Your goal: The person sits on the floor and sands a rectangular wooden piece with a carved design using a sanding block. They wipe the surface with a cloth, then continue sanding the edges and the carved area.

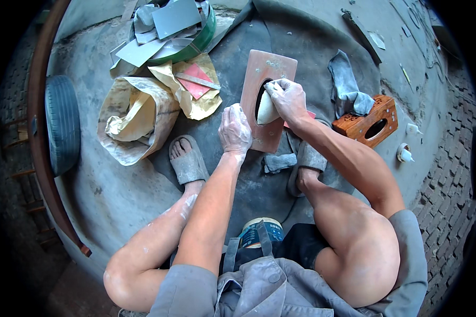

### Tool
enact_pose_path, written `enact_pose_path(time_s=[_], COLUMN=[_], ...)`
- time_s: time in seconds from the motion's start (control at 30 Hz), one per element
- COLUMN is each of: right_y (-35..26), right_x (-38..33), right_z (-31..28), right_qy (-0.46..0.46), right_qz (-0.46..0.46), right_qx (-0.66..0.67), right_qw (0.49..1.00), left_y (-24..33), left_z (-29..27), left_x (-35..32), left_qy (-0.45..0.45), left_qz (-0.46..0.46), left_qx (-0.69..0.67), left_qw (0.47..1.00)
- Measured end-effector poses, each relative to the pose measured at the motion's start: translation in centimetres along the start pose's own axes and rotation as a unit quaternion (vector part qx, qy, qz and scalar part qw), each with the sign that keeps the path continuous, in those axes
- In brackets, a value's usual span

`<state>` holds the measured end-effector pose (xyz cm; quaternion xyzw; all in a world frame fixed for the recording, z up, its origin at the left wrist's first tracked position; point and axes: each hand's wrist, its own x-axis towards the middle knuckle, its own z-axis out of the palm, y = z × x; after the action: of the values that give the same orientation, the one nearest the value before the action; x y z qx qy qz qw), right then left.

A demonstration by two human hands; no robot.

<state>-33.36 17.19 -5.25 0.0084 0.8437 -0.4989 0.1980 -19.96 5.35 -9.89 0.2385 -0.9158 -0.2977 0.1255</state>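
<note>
A pale pinkish wooden tissue box with an oval opening in its face stands tilted in front of me. My left hand, coated in white dust, is closed against the box's left edge; its fingertips are hidden. Pinched in my right hand is a folded cream-coloured sheet, seemingly sandpaper, which sits at the oval opening and covers part of it. Just below the box lies a folded grey cloth. Part of a red sheet shows behind my right wrist.
To the right, a carved orange-brown tissue box has a grey-blue cloth over its corner. Small white bottles stand beyond. At left are an open sack, yellow and red sheets, a green basin of scraps and a tire.
</note>
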Motion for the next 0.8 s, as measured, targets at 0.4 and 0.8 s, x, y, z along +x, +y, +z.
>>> enact_pose_path(time_s=[0.4,0.8], right_y=[-0.8,-0.3], right_x=[0.3,0.4], right_z=[1.5,1.5], right_qy=[0.024,-0.005], right_qz=[0.054,0.055], right_qx=[-0.003,0.002], right_qw=[0.998,0.998], left_y=[0.3,0.1], left_z=[-0.3,-0.4], left_x=[0.0,0.1], left_qy=[-0.015,-0.024], left_qz=[-0.018,-0.011], left_qx=[-0.035,-0.016], left_qw=[0.999,1.0])
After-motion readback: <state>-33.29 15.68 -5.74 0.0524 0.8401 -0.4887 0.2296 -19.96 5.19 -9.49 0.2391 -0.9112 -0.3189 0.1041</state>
